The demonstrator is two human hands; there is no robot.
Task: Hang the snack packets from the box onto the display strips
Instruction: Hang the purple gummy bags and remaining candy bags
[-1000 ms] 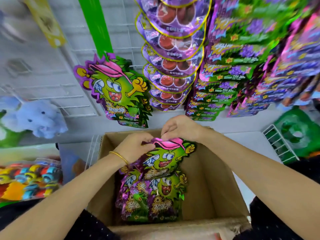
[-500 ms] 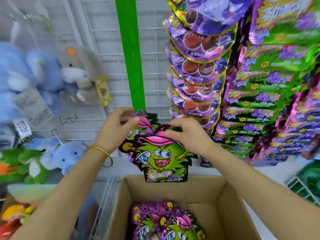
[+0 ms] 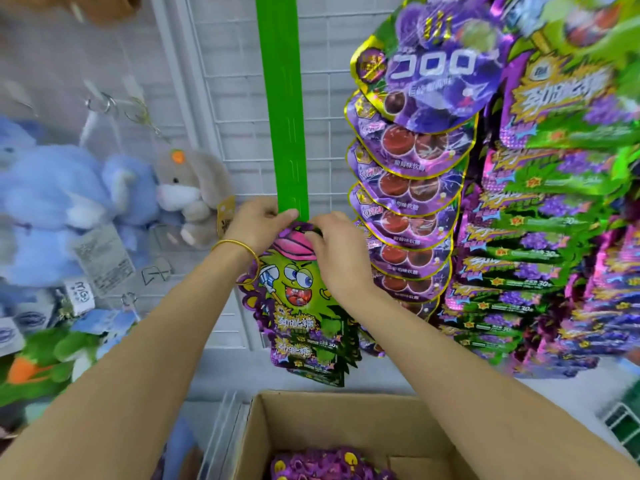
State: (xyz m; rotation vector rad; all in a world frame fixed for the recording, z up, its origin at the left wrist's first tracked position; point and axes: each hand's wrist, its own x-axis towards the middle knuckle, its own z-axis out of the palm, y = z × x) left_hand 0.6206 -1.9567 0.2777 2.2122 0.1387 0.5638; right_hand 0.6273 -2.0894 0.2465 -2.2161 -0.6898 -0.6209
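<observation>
Left hand (image 3: pixel 258 225) gripping display strip (image 3: pixel 282 116), right hand (image 3: pixel 337 251) pinching snack packet (image 3: pixel 294 289), now raised to it.

White wire grid wall (image 3: pixel 221 64), plush toys (image 3: pixel 52 202) hanging left, bright light

Display strip (image 3: pixel 286 133): green plastic, smooth, with a mild sheen.

Snack packet (image 3: pixel 299 296) at its lower end: printed film, glossy, with foil-like glints along the purple edges.

Purple packets (image 3: pixel 412 174) alongside: glossy film with a metallic gold rim.

Wire grid (image 3: pixel 225 64) behind: metal wire, white-coated, smooth.

Cardboard box (image 3: pixel 329 427) below: brown cardboard, matt, with rough cut edges.

Blue plush toys (image 3: pixel 45 202) and grey rabbit (image 3: pixel 194 185): soft pile cloth, matt. Their tags (image 3: pixel 100 261) are printed, paper or fabric, cannot tell which.

Bangle (image 3: pixel 239 244) on the left wrist: polished gold-coloured metal.
</observation>
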